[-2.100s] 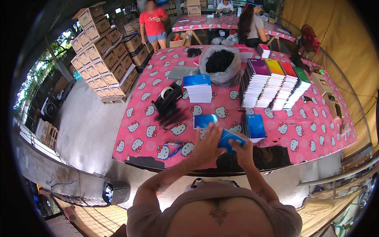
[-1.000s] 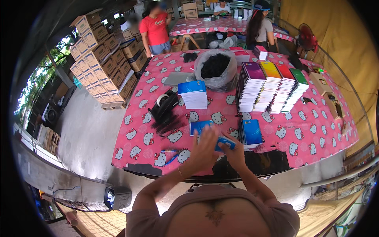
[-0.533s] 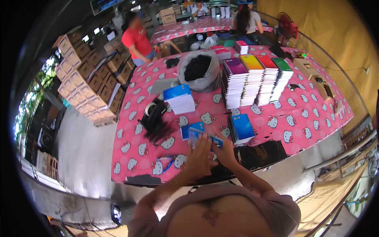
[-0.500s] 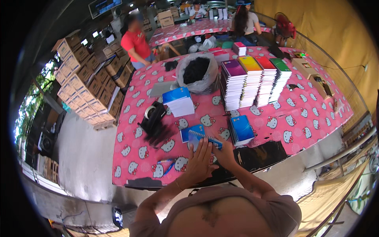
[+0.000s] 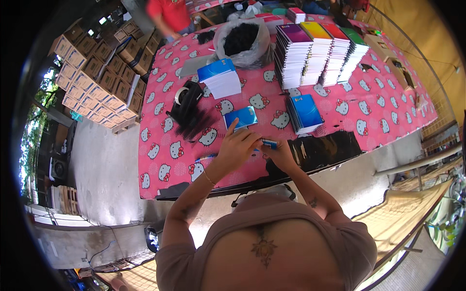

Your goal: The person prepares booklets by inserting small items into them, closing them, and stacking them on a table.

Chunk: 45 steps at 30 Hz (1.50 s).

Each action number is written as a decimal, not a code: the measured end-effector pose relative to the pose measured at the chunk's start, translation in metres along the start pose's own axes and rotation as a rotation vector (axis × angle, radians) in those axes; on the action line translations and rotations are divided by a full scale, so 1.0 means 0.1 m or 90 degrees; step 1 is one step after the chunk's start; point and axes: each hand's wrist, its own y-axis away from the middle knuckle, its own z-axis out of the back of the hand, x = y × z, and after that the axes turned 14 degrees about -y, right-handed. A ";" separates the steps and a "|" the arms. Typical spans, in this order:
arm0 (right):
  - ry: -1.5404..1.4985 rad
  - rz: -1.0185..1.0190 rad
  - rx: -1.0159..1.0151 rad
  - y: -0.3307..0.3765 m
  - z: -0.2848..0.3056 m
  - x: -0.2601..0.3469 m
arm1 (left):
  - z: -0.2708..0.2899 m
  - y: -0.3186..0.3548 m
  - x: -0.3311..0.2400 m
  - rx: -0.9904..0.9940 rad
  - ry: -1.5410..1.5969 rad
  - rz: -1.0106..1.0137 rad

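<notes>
A small blue spiral notebook [image 5: 270, 144] is mostly hidden between my two hands above the near side of the table. My right hand [image 5: 282, 156] grips its right end. My left hand [image 5: 238, 148] bends over it, fingers meeting the right hand's fingertips, while the index finger stretches forward. That finger reaches the left edge of another blue notebook [image 5: 242, 118] lying flat on the table. To the right lies a short stack of blue notebooks [image 5: 307, 112]. Farther back stands a taller pile of blue-covered notebooks [image 5: 221, 80].
Tall stacks of purple, yellow, red and green notebooks [image 5: 295, 56] stand at the back right. A black tape dispenser [image 5: 188, 97] and a plastic bag [image 5: 264, 46] of black material sit to the left and behind. Cartons [image 5: 92, 87] are piled beyond the pink tablecloth [image 5: 160, 131]. A person in red [image 5: 170, 17] stands behind.
The view has tilted down. My left hand has gone from lying spread on the spiral notebook to bending over it, index finger forward. The notebook now shows less between my hands.
</notes>
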 end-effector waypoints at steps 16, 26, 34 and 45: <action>0.206 0.144 -0.031 0.15 0.05 -0.82 | -0.62 0.60 0.07 0.157 0.012 0.003; 0.158 0.064 0.007 0.21 0.14 -0.88 | -0.52 0.58 0.13 0.248 0.078 0.021; 0.280 0.084 -0.024 0.35 -0.15 -0.49 | -0.28 0.69 -0.23 0.136 -0.050 -0.003; 0.274 0.279 -0.101 0.32 -0.56 -0.11 | -0.15 0.63 -0.46 0.026 0.396 0.300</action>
